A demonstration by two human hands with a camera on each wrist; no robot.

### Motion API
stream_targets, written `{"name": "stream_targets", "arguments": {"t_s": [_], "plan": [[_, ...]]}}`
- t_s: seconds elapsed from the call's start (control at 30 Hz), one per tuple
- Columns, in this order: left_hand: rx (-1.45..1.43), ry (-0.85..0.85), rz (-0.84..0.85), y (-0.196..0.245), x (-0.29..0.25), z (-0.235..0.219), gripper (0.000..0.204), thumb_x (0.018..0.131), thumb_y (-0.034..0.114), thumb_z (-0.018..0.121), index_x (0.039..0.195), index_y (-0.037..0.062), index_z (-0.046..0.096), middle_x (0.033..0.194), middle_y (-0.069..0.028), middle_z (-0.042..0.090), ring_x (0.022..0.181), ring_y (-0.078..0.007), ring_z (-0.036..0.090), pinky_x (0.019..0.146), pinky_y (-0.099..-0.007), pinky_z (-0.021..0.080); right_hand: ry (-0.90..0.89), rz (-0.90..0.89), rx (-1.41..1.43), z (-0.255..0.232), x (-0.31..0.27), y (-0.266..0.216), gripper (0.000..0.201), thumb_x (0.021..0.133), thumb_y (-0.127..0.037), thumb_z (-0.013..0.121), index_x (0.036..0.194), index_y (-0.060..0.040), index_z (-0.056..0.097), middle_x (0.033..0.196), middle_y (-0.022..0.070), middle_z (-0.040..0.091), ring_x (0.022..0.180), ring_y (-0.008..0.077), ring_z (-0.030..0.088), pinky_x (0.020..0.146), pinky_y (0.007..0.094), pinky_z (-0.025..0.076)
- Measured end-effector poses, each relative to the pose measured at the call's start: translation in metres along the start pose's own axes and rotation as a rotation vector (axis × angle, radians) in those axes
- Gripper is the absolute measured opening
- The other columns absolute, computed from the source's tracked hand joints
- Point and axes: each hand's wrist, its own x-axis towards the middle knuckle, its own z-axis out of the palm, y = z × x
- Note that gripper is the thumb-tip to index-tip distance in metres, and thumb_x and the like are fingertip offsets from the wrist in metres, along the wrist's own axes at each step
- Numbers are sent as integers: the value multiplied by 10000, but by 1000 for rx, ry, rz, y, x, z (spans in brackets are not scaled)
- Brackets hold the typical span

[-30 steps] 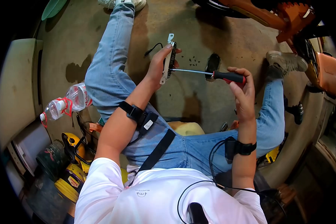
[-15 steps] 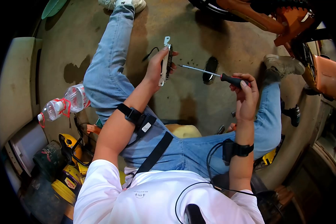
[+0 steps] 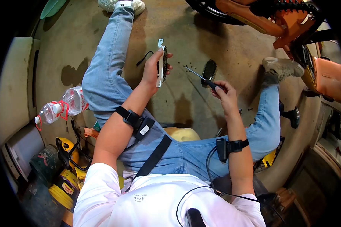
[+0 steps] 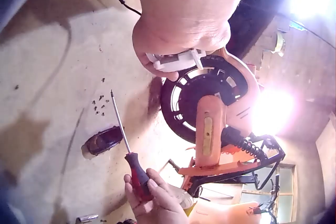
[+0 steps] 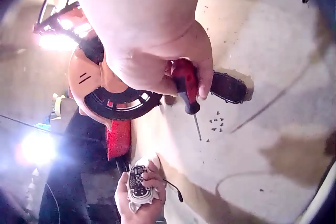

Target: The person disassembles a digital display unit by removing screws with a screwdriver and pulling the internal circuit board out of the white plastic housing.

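Workshop or garage — stained concrete floor (image 3: 201,109), orange two-wheeler (image 3: 276,19) parked close by, yellow tool gear (image 3: 70,181) and loose screws (image 3: 185,64) scattered.

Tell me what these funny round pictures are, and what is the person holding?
A person sits on a concrete floor wearing three small cameras: one on the head looking down, one on each wrist. That is why there are three pictures. The left hand holds a small white gadget with a little circuit board inside. The right hand grips a red-handled screwdriver, its tip pointing at the gadget but not touching it. Tiny dark screws lie on the floor. Two water bottles rest beside the left leg.
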Motion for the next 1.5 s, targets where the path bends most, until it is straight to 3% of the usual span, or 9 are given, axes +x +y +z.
{"name": "stream_targets", "arguments": {"t_s": [0.3,0.4,0.47,0.6,1.0,1.27,1.5], "plan": [[24,-11,-16,1,-2,1,396,978,449,511,1134,87,550,1109,-65,626,757,-132,595,630,-273,473,-31,12,36,11,7,8,214,934,-13,568,1138,20,623,977,86,666,845,139,661,770,258,562],[22,-13,-20,1,-1,0,396,980,448,508,1136,87,551,1115,-67,629,758,-131,595,629,-271,472,-55,7,-65,9,17,25,245,944,-20,556,1179,29,607,1013,98,664,874,163,679,812,273,577],[21,-15,-24,0,-1,0,395,980,447,507,1136,87,552,1116,-68,630,759,-131,596,627,-271,473,42,4,-189,7,23,43,238,952,-22,562,1182,24,606,971,94,666,838,152,678,788,268,581],[17,-21,-23,-1,0,-1,396,980,443,511,1137,82,553,1120,-69,627,763,-132,599,624,-273,477,67,28,-130,13,15,31,239,933,-42,585,1161,14,628,902,98,671,785,125,668,739,246,555],[22,-14,-29,-1,0,-1,406,980,448,509,1138,77,548,1118,-66,622,759,-127,599,609,-264,485,-3,-29,71,22,7,13,235,963,-47,568,1182,24,618,940,90,660,819,142,682,752,250,584],[22,-11,-25,-1,0,-1,406,978,445,511,1147,77,545,1107,-64,632,757,-128,602,604,-263,485,27,83,103,19,7,14,253,996,-84,524,1202,48,588,993,128,655,821,174,690,741,263,593],[17,-13,-20,-1,0,-1,405,979,440,512,1153,76,540,1115,-72,635,755,-128,606,600,-259,489,44,75,88,20,9,16,260,1002,-103,523,1207,45,583,1012,142,651,825,190,694,745,271,597]]}}
